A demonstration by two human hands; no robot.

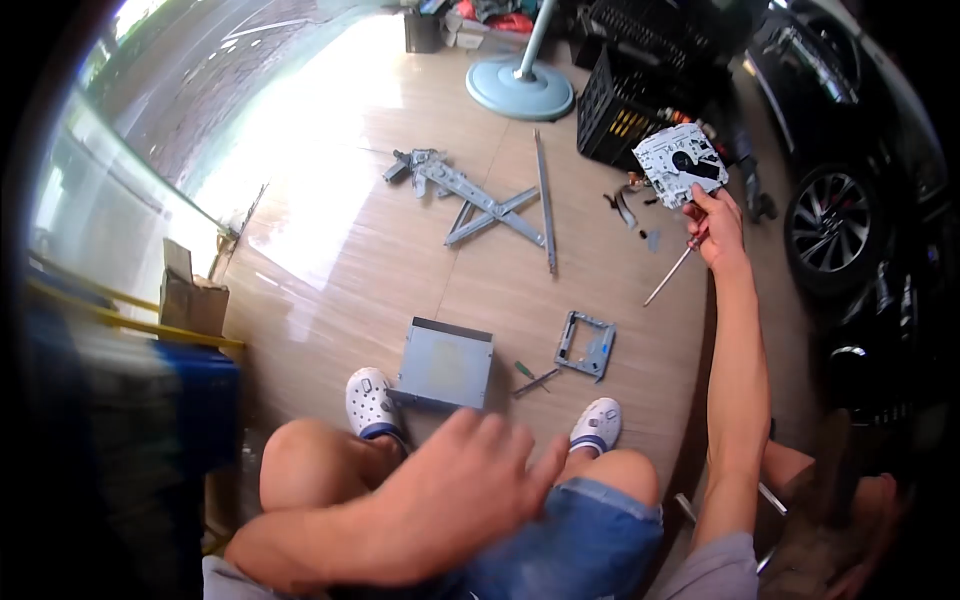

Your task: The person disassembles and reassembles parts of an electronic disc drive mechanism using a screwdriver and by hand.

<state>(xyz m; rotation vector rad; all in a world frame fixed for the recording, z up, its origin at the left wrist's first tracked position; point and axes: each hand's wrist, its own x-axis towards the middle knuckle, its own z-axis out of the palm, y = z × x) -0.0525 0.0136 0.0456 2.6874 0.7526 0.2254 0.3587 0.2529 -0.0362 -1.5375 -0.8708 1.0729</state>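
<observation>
Out to the right, my right hand (716, 226) grips a white disc drive mechanism (682, 165) by its near edge. The same hand also holds a screwdriver (672, 275), its red handle in the palm and its shaft slanting down to the left. My left hand (470, 480) hovers over my lap, slightly blurred, thumb apart from the bent fingers and nothing visible in it. Below it on the floor sits a grey metal box-shaped unit (447, 365). A square metal frame (586, 346) lies to its right, with a small green-handled screwdriver (524, 370) between them.
A scissor-type metal linkage (490, 208) and a long metal strip (545, 200) lie farther out. Small loose parts (628, 208) are near a black crate (610, 110). A round pale-blue stand base (520, 88) stands at the back; a cardboard box (192, 292) is left, a car wheel (832, 222) right.
</observation>
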